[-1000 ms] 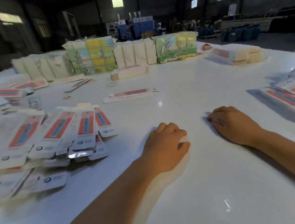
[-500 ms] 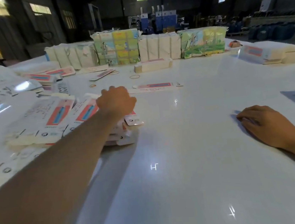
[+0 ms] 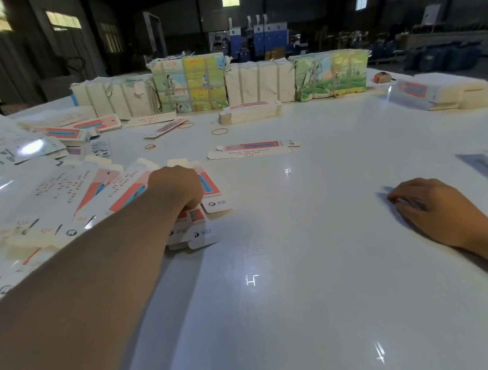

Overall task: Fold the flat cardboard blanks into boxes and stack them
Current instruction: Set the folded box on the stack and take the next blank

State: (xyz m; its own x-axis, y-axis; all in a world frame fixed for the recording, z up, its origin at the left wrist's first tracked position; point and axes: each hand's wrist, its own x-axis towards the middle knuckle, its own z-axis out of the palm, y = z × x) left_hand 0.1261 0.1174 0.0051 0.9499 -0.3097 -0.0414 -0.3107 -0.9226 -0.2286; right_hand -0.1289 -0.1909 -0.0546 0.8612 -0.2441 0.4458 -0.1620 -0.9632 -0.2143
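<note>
We're in a big, dim warehouse hall, machinery (image 3: 249,35) far at the back, and in front of us one broad white surface (image 3: 295,286), glossy, with lamp glints on it. Along its far edge stands a row of bundled stock: plain white packs (image 3: 259,83) and two colourful printed bundles (image 3: 190,83). A short stack of flat blanks (image 3: 249,112) sits just before them, a few rubber bands (image 3: 219,131) lie loose near it, and more stacked blanks (image 3: 437,93) wait far right.

Now the relation that counts. The fanned pile of flat cardboard blanks (image 3: 109,198) lies to our left, well apart from the right hand (image 3: 436,210), and the left hand (image 3: 177,188) is right on top of the pile's near-right end. So the left is plainly the nearer one. The blanks run with their long axis away from us, leaning towards the far right, pink-and-blue panels up, white tuck flaps pointing our way. The left hand's fingers are curled down over the top blank (image 3: 211,193); we'd say it's pinching that blank's edge, though the fingertips are hidden beneath the knuckles, so we can't be sure how many sheets it has.

The right hand rests palm down on the bare surface, fingers loosely bent, holding nothing. One lone blank (image 3: 252,149) lies flat beyond, crosswise to us, between the pile and the far row.

Next, we reckon, that top blank comes across to the open middle where both hands can meet it.
</note>
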